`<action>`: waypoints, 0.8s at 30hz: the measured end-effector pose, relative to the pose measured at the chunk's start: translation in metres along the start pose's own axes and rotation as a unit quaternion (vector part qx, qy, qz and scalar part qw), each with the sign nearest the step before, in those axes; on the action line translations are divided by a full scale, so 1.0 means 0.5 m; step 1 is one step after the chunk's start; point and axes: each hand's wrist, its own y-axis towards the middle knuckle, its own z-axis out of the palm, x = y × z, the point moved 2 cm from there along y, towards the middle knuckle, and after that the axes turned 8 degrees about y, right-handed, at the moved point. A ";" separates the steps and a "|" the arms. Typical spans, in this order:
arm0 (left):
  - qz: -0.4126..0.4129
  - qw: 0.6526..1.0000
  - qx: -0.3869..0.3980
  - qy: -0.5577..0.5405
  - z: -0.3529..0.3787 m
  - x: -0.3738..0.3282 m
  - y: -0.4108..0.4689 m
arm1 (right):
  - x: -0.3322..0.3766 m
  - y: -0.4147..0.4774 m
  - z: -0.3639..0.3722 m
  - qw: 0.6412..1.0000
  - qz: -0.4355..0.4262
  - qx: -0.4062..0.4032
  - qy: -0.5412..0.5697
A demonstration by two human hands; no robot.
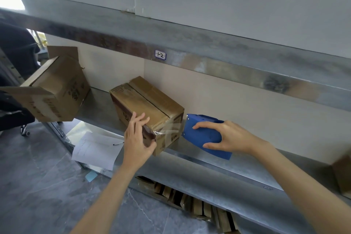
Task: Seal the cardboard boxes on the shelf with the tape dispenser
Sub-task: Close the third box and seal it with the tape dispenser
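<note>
Left hand (137, 138) pressed flat-fingered on the near corner of the cardboard box (148, 106) on the shelf (209, 164). Right hand (226, 137) grasped the blue tape dispenser (201, 133), its clear tape (169, 130) stretched to the box. Judged: 1 strip nearly laid; next, sever it.

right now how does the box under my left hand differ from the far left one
The middle box has its flaps folded shut; the left box has open flaps. Clear tape runs from the middle box to the tape dispenser in the right hand; the left box shows none. The left hand presses the middle box; nothing touches the left box. Both are brown cardboard on the shelf.
</note>
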 end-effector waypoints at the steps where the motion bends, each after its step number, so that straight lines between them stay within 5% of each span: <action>1: -0.004 1.000 0.001 0.016 0.001 -0.001 -0.006 | 0.002 0.000 -0.001 1.000 0.000 0.002 -0.005; 8: -0.066 0.996 -0.062 -0.002 0.015 -0.038 -0.011 | 0.017 0.005 -0.003 0.999 0.003 0.000 -0.045; 24: -0.008 0.999 0.035 -0.040 -0.117 0.088 -0.013 | 0.102 0.069 0.010 0.990 -0.108 0.063 -0.063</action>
